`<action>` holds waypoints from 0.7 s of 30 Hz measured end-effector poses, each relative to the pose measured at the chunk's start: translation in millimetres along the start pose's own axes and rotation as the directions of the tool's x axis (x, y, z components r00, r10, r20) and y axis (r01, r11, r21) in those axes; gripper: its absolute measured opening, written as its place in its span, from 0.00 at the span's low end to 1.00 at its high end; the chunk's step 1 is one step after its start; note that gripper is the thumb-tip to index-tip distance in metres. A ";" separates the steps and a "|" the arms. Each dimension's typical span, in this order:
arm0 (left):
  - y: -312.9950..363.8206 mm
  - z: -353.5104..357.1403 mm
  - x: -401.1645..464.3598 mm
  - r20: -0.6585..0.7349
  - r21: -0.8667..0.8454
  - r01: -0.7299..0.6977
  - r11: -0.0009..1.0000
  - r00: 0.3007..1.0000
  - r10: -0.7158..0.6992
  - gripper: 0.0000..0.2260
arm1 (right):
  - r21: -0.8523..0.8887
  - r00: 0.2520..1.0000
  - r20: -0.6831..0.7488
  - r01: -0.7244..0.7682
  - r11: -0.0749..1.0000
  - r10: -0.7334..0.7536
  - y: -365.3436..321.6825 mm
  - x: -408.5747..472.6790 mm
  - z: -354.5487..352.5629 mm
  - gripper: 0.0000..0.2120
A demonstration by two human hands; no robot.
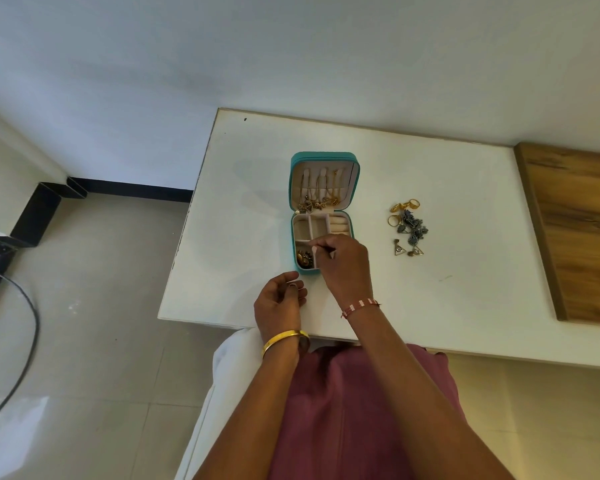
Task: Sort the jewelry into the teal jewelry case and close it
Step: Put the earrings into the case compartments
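The left hand [280,296] rests near the case, fingers loosely curled, holding nothing. The open teal case [321,213] stands on the white table [250,209]. Over its near compartments the right hand [343,263] pinches something small; I cannot tell what. Sorting seems half done. Next, the loose jewelry [407,226] at the right needs picking.

I see a white surface [257,202] — open teal case [297,188] mid-left, loose jewelry pile [407,225] to its right.
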State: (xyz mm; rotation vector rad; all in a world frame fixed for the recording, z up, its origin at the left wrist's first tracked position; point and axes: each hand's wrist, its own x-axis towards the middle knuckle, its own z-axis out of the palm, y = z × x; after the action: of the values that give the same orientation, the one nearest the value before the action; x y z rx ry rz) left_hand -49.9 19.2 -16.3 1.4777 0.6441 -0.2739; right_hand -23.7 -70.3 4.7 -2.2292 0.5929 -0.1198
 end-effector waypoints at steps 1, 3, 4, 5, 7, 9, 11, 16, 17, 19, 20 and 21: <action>-0.4 0.2 -0.1 0.010 -0.002 -0.001 1.000 1.000 0.001 0.08 | 0.027 0.999 -0.041 0.016 1.000 -0.015 2.7 -4.2 -3.9 0.08; -0.9 0.9 -1.4 0.041 0.014 -0.017 1.000 0.999 0.017 0.08 | 0.061 0.992 -0.125 0.032 0.998 -0.024 12.8 -13.4 -12.0 0.07; -1.1 1.5 -2.7 0.060 0.031 -0.035 0.999 0.998 0.033 0.08 | 0.066 0.986 -0.166 0.028 0.997 -0.017 20.2 -18.2 -15.7 0.07; -1.6 2.2 -3.9 0.080 0.048 -0.054 0.997 0.996 0.050 0.09 | 0.064 0.979 -0.204 0.019 0.998 -0.006 28.5 -22.7 -19.4 0.07; -2.5 4.6 -6.9 0.122 0.074 -0.084 0.994 0.990 0.075 0.10 | 0.063 0.963 -0.264 -0.029 0.998 0.044 46.1 -29.6 -27.6 0.06; -4.2 9.8 -11.3 0.165 0.100 -0.101 0.990 0.983 0.083 0.12 | 0.086 0.945 -0.298 -0.115 0.990 0.136 61.9 -31.5 -37.4 0.06; -5.7 17.4 -16.7 0.215 0.117 -0.106 0.987 0.973 0.079 0.13 | 0.112 0.917 -0.346 -0.170 0.979 0.199 74.7 -27.6 -45.9 0.06; -9.9 48.5 -26.4 0.337 0.164 -0.137 0.977 0.938 0.075 0.14 | 0.126 0.871 -0.428 -0.206 0.970 0.241 94.2 -13.7 -54.2 0.09; -11.2 55.5 -27.4 0.357 0.171 -0.138 0.976 0.931 0.069 0.14 | 0.106 0.875 -0.424 -0.208 0.972 0.234 97.1 -11.9 -54.1 0.10; -13.0 67.4 -29.3 0.392 0.175 -0.132 0.976 0.919 0.054 0.14 | 0.038 0.896 -0.401 -0.188 0.981 0.187 101.3 -7.4 -52.3 0.14; -14.0 72.1 -29.6 0.405 0.175 -0.130 0.976 0.913 0.049 0.14 | -0.007 0.910 -0.380 -0.182 0.983 0.165 102.4 -4.7 -50.7 0.15; -14.7 75.3 -29.5 0.415 0.175 -0.131 0.976 0.909 0.048 0.14 | -0.057 0.922 -0.357 -0.184 0.981 0.152 102.6 -2.0 -48.7 0.16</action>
State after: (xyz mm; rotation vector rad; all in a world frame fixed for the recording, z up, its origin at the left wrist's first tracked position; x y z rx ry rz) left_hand -64.2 -61.7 -14.8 1.5734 0.2123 -0.5724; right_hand -77.5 -160.9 -38.0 -2.2461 0.9992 -0.4169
